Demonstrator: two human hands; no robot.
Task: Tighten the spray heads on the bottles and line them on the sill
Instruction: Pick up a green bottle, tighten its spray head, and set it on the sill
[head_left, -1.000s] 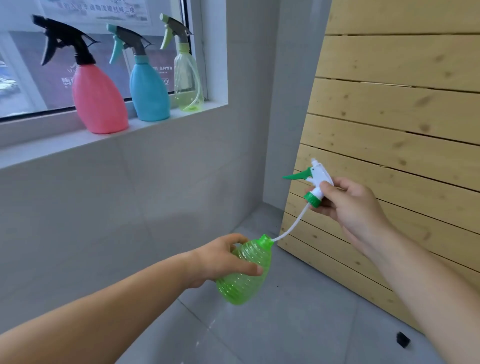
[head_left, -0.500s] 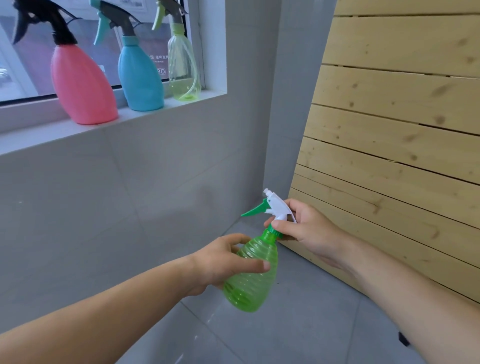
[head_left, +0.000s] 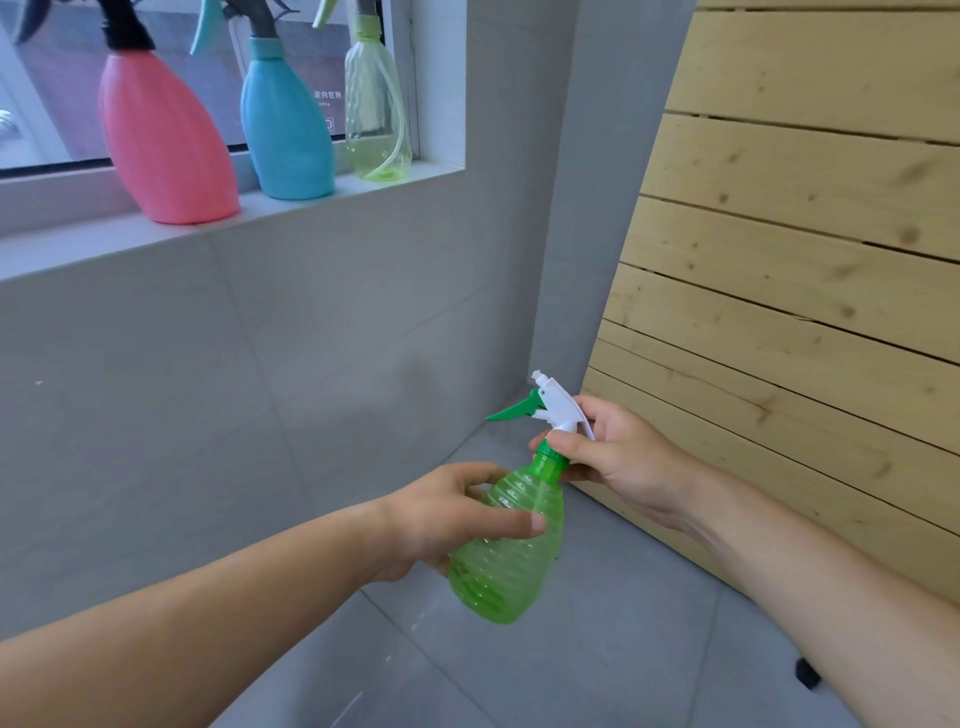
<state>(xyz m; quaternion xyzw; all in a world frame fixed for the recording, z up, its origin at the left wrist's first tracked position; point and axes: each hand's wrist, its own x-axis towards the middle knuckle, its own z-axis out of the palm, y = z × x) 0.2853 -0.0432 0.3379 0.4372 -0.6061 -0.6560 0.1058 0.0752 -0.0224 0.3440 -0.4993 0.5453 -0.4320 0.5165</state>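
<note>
Bottle (head_left: 511, 566): green, ribbed, translucent; held in mid-air above the floor, tilted with the neck up and to the right; well below the sill and off to its right.
Spray head (head_left: 556, 408): white with a green trigger, seated on the bottle's neck; trigger pointing left toward the tiled wall.
Collar (head_left: 549, 460): green, at the base of the spray head, on the neck.
Right hand (head_left: 618, 462): closed round the collar and the foot of the spray head, thumb on the front, fingers curled behind.
Left hand (head_left: 447, 519): wrapped round the bottle's upper body from the left, thumb across the front, fingers behind.
Sill (head_left: 78, 239): white ledge at upper left, carrying three upright bottles in a row.
Pink bottle (head_left: 166, 145): leftmost of the row, black spray head.
Blue bottle (head_left: 285, 130): middle of the row, just beside the pink one, teal trigger.
Pale yellow-green bottle (head_left: 374, 119): rightmost, see-through, tube visible inside, nearest the sill's right end.
Tiled wall (head_left: 208, 389): grey, under the sill.
Wooden panel (head_left: 805, 260): pale slats, at right, behind the right hand.
Floor (head_left: 597, 649): grey tiles; small black object (head_left: 808, 674) beside the right forearm, too small to identify.
</note>
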